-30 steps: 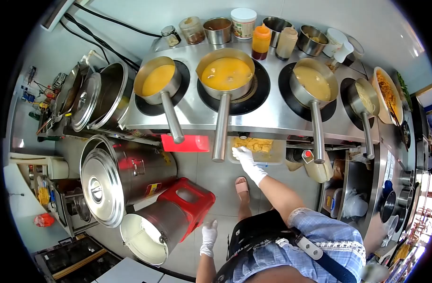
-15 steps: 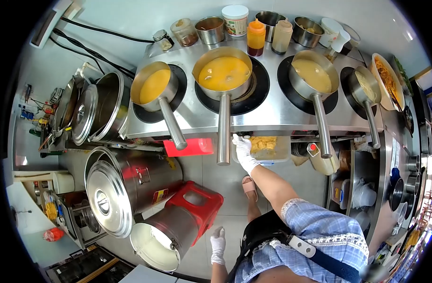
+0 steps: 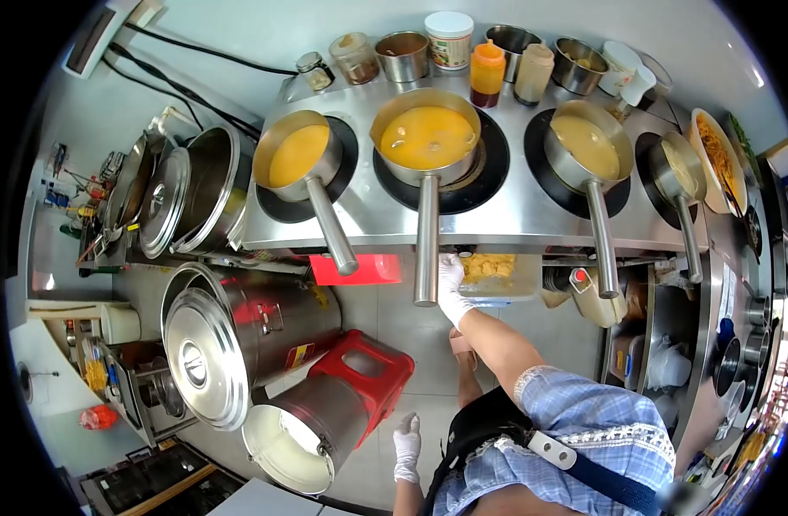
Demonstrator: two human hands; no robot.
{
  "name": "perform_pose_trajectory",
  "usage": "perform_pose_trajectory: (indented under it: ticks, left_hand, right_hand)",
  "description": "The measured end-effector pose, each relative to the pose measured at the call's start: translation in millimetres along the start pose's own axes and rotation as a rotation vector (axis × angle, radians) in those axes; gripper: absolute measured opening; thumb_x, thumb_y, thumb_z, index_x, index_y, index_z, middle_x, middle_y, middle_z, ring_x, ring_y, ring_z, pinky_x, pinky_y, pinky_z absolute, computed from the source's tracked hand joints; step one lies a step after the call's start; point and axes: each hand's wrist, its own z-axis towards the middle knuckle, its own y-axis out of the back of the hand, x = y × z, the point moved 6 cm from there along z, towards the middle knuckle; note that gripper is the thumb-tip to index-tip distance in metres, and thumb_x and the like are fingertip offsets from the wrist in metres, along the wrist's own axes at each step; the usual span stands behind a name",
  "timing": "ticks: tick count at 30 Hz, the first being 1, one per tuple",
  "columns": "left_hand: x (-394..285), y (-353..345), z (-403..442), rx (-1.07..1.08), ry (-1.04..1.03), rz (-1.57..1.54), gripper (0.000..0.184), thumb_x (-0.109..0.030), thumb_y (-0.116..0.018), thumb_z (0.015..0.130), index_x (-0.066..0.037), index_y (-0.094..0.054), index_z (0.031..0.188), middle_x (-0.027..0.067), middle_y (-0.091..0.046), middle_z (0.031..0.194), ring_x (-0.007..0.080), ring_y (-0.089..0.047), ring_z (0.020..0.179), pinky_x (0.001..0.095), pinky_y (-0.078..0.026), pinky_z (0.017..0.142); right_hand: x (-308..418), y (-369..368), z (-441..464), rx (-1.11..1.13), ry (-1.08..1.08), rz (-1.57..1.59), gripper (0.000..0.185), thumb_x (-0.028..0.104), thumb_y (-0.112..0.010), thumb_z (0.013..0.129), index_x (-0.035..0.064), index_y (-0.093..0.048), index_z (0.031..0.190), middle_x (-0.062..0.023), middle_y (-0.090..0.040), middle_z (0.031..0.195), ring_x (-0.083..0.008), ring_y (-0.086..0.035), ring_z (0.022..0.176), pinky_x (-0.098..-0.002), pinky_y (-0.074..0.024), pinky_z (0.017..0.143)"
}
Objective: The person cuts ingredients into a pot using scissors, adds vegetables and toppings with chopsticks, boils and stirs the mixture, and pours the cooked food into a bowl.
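Observation:
My right hand point(image 3: 453, 288), in a white glove, reaches under the front edge of the steel stove point(image 3: 497, 234). Its fingers are bunched on what looks like a stove knob, largely hidden by the hand. Just left of it sticks out the long handle of the middle saucepan point(image 3: 427, 245), which holds yellow-orange liquid. My left hand point(image 3: 407, 443), also gloved, hangs low beside my body, holding nothing, its fingers loosely extended. Another saucepan point(image 3: 318, 185) of yellow liquid stands on the left burner. Two saucepans point(image 3: 604, 176) with paler contents stand on the right.
Squeeze bottles point(image 3: 487, 76), jars and small pots line the stove's back. Below the stove are a tub of yellow pieces point(image 3: 523, 284) and a red container point(image 3: 359, 269). A large lidded pot point(image 3: 265, 301), a red stool point(image 3: 385, 365) and a metal bucket point(image 3: 342, 421) stand left.
The view has shifted, so the stove and pans appear slightly farther right. My right hand stays at the stove front, its fingers now more bunched. My left hand still hangs low.

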Motion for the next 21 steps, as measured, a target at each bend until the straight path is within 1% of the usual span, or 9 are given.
perform_pose_trajectory:
  ticks: [3,4,6,7,9,11,14,17,21]
  left_hand:
    - [0.5,2.8,-1.6,-0.042,0.029,-0.023,0.031,-0.021,-0.055,0.09,0.002,-0.06,0.111,0.0179,-0.064,0.106,0.0258,-0.06,0.101,0.0326,-0.044,0.09]
    - [-1.0,3.8,-1.8,-0.043,0.034,-0.024,0.031,-0.022,-0.055,0.09,0.001,-0.061,0.111,0.0181,-0.064,0.105,0.0263,-0.06,0.1,0.0329,-0.044,0.09]
    - [3.9,4.8,-1.4,-0.063,0.014,-0.017,0.032,-0.025,-0.055,0.09,0.0,-0.061,0.111,0.0192,-0.065,0.103,0.0278,-0.061,0.099,0.034,-0.045,0.088]
    - [7.3,6.6,-3.6,-0.078,0.026,-0.034,0.032,-0.025,-0.055,0.09,0.0,-0.061,0.111,0.0192,-0.065,0.103,0.0278,-0.061,0.099,0.034,-0.045,0.088]
    - [8.5,9.0,-2.5,-0.084,0.062,-0.048,0.032,-0.025,-0.055,0.09,-0.001,-0.061,0.11,0.0198,-0.064,0.103,0.0286,-0.061,0.099,0.0346,-0.045,0.087]
    - [0.8,16.7,-8.7,-0.115,0.091,-0.085,0.032,-0.025,-0.055,0.09,-0.001,-0.061,0.111,0.0197,-0.064,0.103,0.0285,-0.061,0.099,0.0346,-0.045,0.087]
    - [16.8,23.5,-11.0,-0.153,0.121,-0.143,0.032,-0.025,-0.056,0.09,-0.001,-0.061,0.111,0.0197,-0.064,0.103,0.0281,-0.061,0.098,0.0345,-0.045,0.087]
    - [24.1,27.9,-16.7,-0.165,0.115,-0.181,0.032,-0.025,-0.056,0.09,-0.001,-0.061,0.111,0.0195,-0.065,0.102,0.0271,-0.061,0.097,0.034,-0.045,0.088]
    - [8.3,33.3,-11.8,-0.133,0.099,-0.161,0.031,-0.022,-0.056,0.09,0.001,-0.062,0.11,0.0187,-0.065,0.103,0.0251,-0.061,0.097,0.0331,-0.044,0.088]
  right_hand:
    - [-23.4,0.7,-4.7,0.195,-0.046,-0.279,0.019,0.02,-0.067,0.081,0.0022,-0.06,0.083,-0.0007,-0.061,0.074,-0.0128,-0.053,0.067,-0.0283,-0.0448,0.067]
    - [-37.7,-7.4,-13.0,0.3,-0.087,-0.154,0.018,0.019,-0.066,0.081,0.0031,-0.06,0.084,-0.0009,-0.061,0.074,-0.0121,-0.054,0.067,-0.0279,-0.0456,0.066]
    - [-58.6,-21.6,-31.7,0.429,0.08,-0.387,0.017,0.018,-0.065,0.082,0.0046,-0.06,0.091,-0.003,-0.062,0.075,-0.0101,-0.056,0.063,-0.0266,-0.047,0.058]
    - [-49.3,-40.3,-51.4,0.495,0.048,-0.332,0.016,0.017,-0.066,0.082,0.0035,-0.061,0.088,-0.0033,-0.061,0.072,-0.0097,-0.055,0.058,-0.0245,-0.0455,0.054]
    - [-43.4,-74.0,-78.3,0.551,-0.196,-0.504,0.015,0.014,-0.066,0.083,0.0,-0.062,0.085,-0.0053,-0.062,0.073,-0.0118,-0.058,0.063,-0.0247,-0.0481,0.059]
    - [-59.9,-100.7,-91.2,0.597,-0.194,-0.523,0.014,0.013,-0.065,0.083,-0.0008,-0.062,0.086,-0.0055,-0.062,0.072,-0.0118,-0.059,0.063,-0.0247,-0.0484,0.058]
    - [-74.5,-134.2,-113.7,0.697,-0.264,-0.42,0.011,0.013,-0.065,0.083,0.0027,-0.061,0.079,-0.0031,-0.059,0.066,-0.0095,-0.055,0.056,-0.023,-0.0441,0.051]
    - [-71.8,-131.9,-133.4,0.742,-0.346,-0.484,0.013,0.014,-0.063,0.085,0.0014,-0.06,0.086,-0.0065,-0.062,0.072,-0.0131,-0.058,0.06,-0.0249,-0.0462,0.054]
    - [-49.1,-99.5,-157.5,0.794,-0.46,-0.547,0.016,0.019,-0.062,0.085,0.0032,-0.059,0.086,-0.0054,-0.062,0.074,-0.0125,-0.058,0.059,-0.0243,-0.0444,0.052]
